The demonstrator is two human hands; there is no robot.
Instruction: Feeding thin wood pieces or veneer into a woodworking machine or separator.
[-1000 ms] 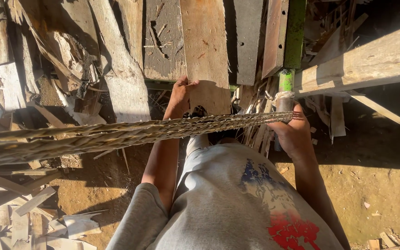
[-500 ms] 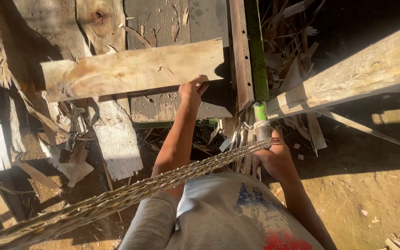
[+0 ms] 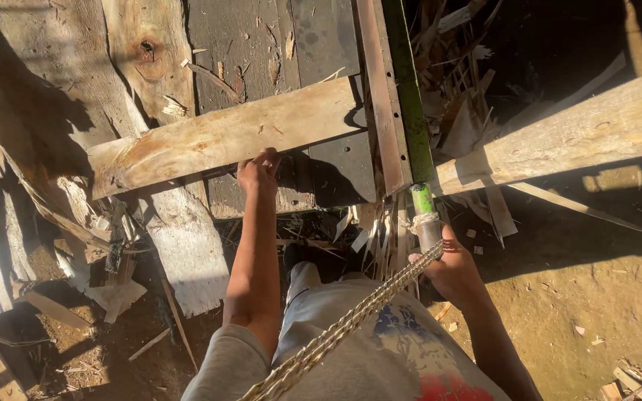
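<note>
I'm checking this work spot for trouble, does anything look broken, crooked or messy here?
Yes. The pale plank under the left hand lies slanted across the darker boards. Splintered wood scraps litter the ground at left. The right hand grips a green-tipped pole beside a twisted rope.

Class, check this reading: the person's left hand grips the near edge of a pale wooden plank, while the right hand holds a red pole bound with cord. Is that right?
Not quite. The pole in the right hand is green above the cord binding, not red, as the head view shows. The rest stands: the left hand grips the near edge of the pale wooden plank.
</note>
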